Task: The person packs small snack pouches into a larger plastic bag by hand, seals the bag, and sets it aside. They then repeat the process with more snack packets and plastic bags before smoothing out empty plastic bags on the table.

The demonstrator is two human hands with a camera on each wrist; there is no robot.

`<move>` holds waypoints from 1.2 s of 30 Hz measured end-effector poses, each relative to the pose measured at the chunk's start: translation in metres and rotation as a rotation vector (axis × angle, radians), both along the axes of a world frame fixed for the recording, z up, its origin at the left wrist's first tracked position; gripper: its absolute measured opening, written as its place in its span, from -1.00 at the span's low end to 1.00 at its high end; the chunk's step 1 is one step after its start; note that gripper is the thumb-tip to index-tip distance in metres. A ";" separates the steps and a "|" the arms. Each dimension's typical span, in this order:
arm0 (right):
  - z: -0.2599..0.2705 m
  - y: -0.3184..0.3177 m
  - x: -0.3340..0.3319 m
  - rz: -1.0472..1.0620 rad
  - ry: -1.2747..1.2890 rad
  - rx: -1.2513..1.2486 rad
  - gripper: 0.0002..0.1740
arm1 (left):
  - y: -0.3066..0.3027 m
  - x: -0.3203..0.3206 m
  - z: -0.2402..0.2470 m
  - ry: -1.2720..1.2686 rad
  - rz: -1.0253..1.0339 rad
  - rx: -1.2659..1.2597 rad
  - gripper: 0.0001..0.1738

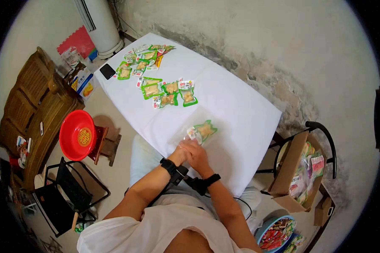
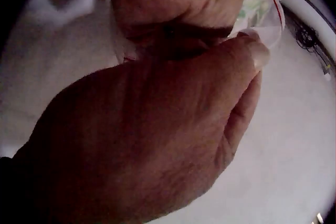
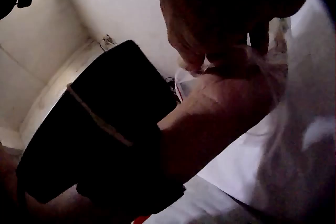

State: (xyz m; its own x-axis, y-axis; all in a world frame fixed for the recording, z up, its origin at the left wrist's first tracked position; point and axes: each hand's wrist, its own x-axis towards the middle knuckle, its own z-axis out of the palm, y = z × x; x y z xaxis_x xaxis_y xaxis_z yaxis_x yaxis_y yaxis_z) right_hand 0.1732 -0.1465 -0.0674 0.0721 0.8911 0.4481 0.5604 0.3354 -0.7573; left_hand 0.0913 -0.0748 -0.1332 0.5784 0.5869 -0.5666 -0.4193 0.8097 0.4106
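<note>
Soft, even daylight fills the room and washes the white tablecloth (image 1: 232, 105) pale, the head view bows into black corners, while both wrist views are dim, blurred, and the right one seems backlit.

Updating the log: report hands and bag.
Left hand and right hand pinch clear bag at near edge. Green packets inside. Other packets lie farther up.

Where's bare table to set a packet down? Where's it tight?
Biggest bare patch: the table's right side, from the near cluster of packets to the wall-side edge. A narrower strip runs between that cluster and the clear bag. Tight: the far cluster by the phone, and where the left hand and right hand hold the bag.
</note>
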 end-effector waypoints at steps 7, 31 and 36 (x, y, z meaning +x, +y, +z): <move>0.002 -0.010 0.016 0.094 0.115 -0.082 -0.76 | -0.012 0.004 -0.001 0.007 -0.052 0.221 -0.71; -0.001 -0.024 0.005 0.046 -0.181 -0.007 -0.71 | -0.022 0.001 -0.013 0.051 -0.317 0.602 -0.65; 0.035 -0.024 -0.024 0.229 -0.269 0.005 -0.72 | -0.019 -0.016 -0.010 0.095 -0.269 0.792 -0.65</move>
